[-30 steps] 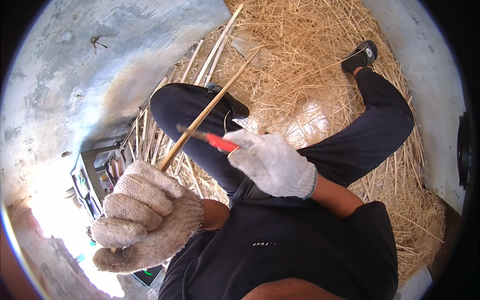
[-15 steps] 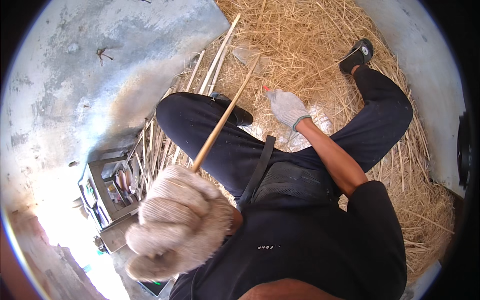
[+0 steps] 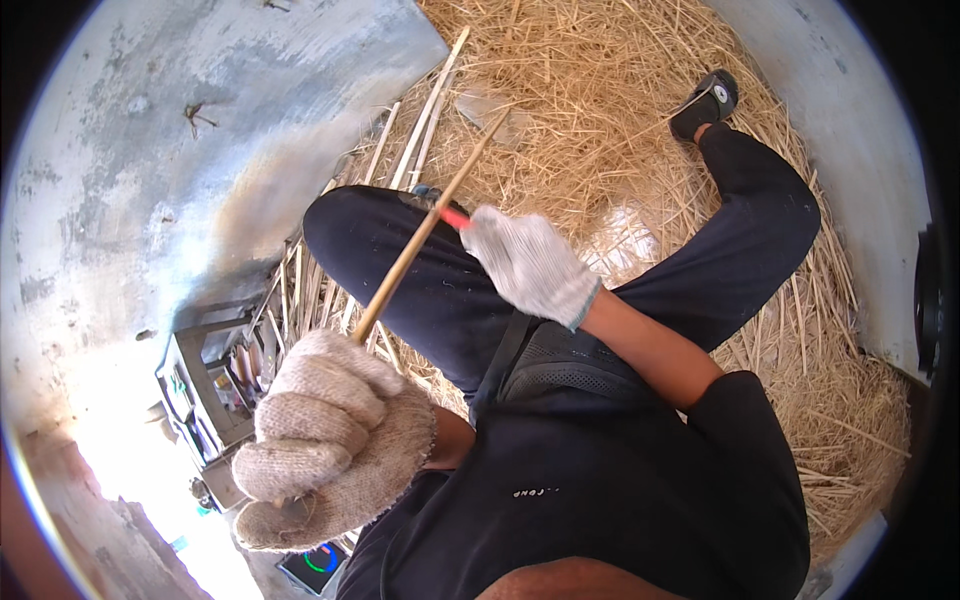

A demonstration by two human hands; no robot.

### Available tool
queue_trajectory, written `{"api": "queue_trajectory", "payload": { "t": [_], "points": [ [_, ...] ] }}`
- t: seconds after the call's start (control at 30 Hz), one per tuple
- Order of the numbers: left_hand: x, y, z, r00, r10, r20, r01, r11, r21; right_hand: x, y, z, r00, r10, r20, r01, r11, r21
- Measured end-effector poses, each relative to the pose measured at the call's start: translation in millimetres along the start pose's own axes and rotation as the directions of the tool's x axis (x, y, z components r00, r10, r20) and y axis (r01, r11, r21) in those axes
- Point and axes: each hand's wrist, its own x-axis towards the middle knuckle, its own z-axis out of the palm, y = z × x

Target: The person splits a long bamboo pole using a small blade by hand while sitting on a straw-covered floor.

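My left hand (image 3: 320,440), in a thick beige knitted glove, is closed around the lower end of a long thin bamboo strip (image 3: 410,255). The strip slants up and away over my left thigh. My right hand (image 3: 530,265), in a thinner white glove, grips a red-handled knife (image 3: 455,218). Its red part reaches the upper half of the strip, apparently touching it. The blade is hard to make out against my dark trousers, and the glove covers most of the handle.
Straw-like shavings (image 3: 590,90) cover the floor between my spread legs. Several pale strips (image 3: 428,120) lie beside the left wall (image 3: 130,200). A wooden box (image 3: 215,380) with assorted things stands at the left. A dark device with a lit ring (image 3: 318,562) lies near my left elbow.
My right hand has come back toward me and to the left, bringing the red-handled knife to the strip. My left hand has shifted slightly left with the strip.
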Motion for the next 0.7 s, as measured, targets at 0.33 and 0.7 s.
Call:
{"api": "queue_trajectory", "payload": {
  "t": [0.33, 0.7],
  "points": [
    [-1.7, 22.4, 13.0, 0.933, -0.185, 0.308, 0.201, 0.979, -0.020, 61.4, 178.3, -25.5, 0.893, 0.448, -0.039, -0.363, 0.667, -0.651],
    [-7.0, 5.6, -1.1, 0.977, -0.127, 0.169, 0.138, 0.989, -0.059, 1.0, 55.4, -31.5, 0.994, 0.101, 0.027, -0.102, 0.994, 0.036]
  ]
}}
